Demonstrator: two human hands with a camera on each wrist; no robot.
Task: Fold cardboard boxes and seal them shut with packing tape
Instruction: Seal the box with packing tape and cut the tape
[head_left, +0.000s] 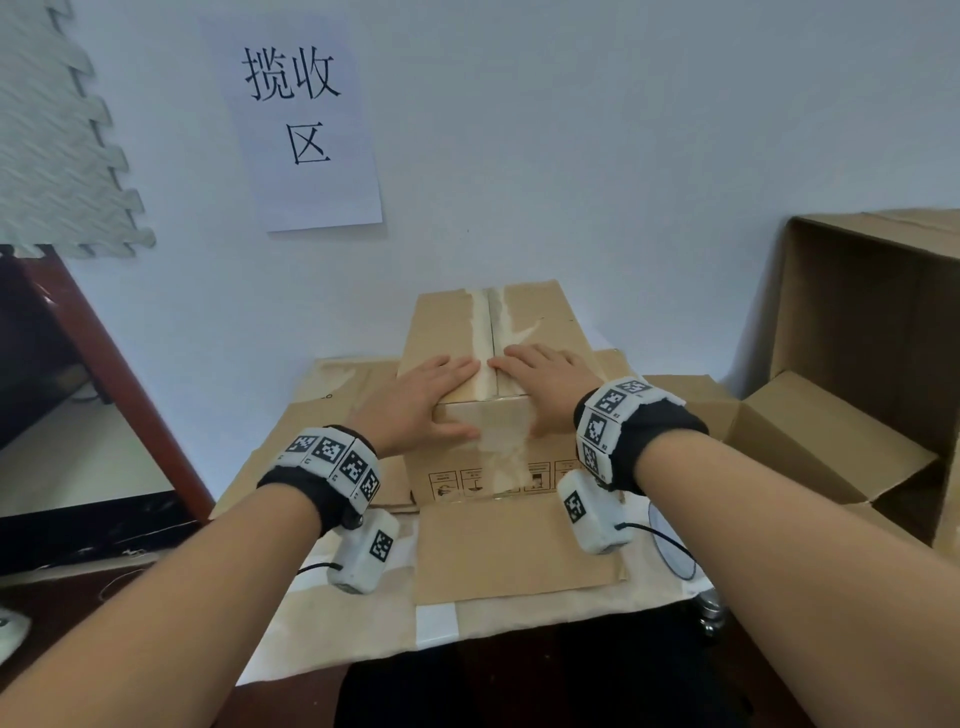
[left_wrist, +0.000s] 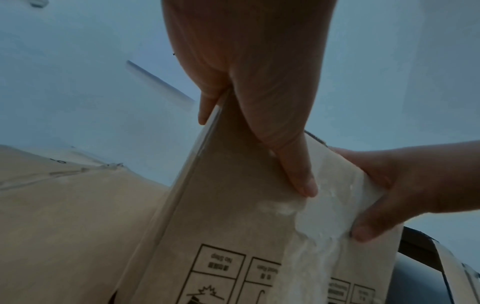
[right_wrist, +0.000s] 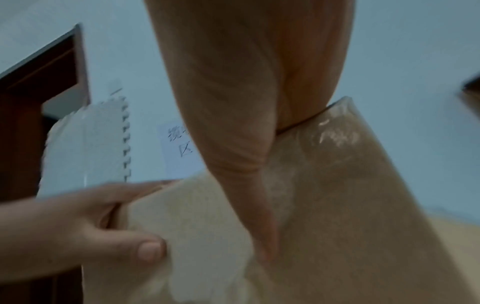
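Cardboard: one closed box (head_left: 524, 332) under two flat hands (head_left: 431, 395).

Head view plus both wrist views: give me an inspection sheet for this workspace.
Surface: flattened cardboard sheets cover the table.
Job's things: closed box, its centre seam showing torn old tape marks; no tape roll seen.
Clutter: open empty boxes on the right.
Hands: left hand and right hand lie flat on the box top, thumbs on its front face.
Cables: black wrist-camera leads.
Surroundings: white wall, paper sign, foam mat.
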